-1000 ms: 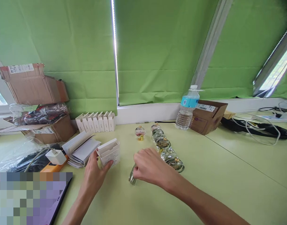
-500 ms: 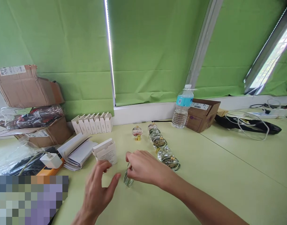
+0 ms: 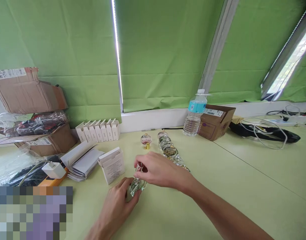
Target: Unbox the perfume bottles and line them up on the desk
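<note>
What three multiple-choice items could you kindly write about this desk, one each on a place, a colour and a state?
1. Where does the cardboard box stand relative to the plastic water bottle?
A. To its right
B. To its left
C. On top of it

2. What colour is the label on that bottle?
A. Red
B. Blue
C. Yellow

3. What is the state of the glass perfume bottle?
A. Standing untouched on the desk
B. Held between the left hand and the right hand
C. Lying inside the cardboard box

Answers:
1. A, as the box sits just right of the water bottle.
2. B, as a blue band wraps the bottle's upper part.
3. B, as the fingers of both hands are on it.
</note>
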